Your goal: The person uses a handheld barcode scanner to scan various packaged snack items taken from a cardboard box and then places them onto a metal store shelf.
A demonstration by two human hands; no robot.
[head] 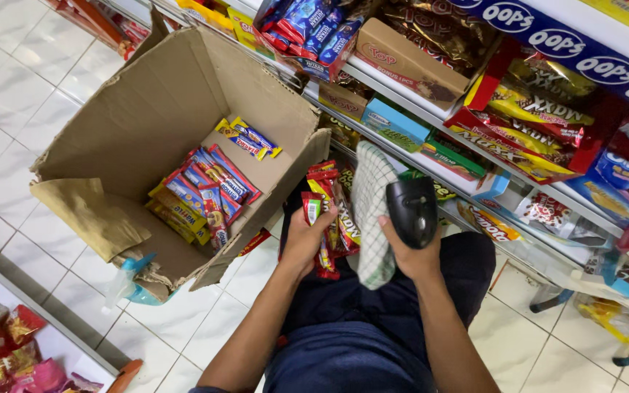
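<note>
My left hand (pixel 305 236) grips a bunch of red snack bars (pixel 329 211) held upright over my lap. My right hand (pixel 410 255) holds a black handheld scanner (pixel 411 209) together with a white checked cloth (pixel 371 211) that hangs down between both hands. An open cardboard box (pixel 147 102) stands on the tiled floor to the left, with several red, blue and yellow snack packs (pixel 205 193) lying in its bottom.
Store shelves (pixel 402 102) packed with snack boxes and bags run along the upper right. A low shelf edge (pixel 45 320) with bagged goods sits at the lower left. A plastic bag (pixel 129 284) lies by the box's front corner. White tiles cover the floor.
</note>
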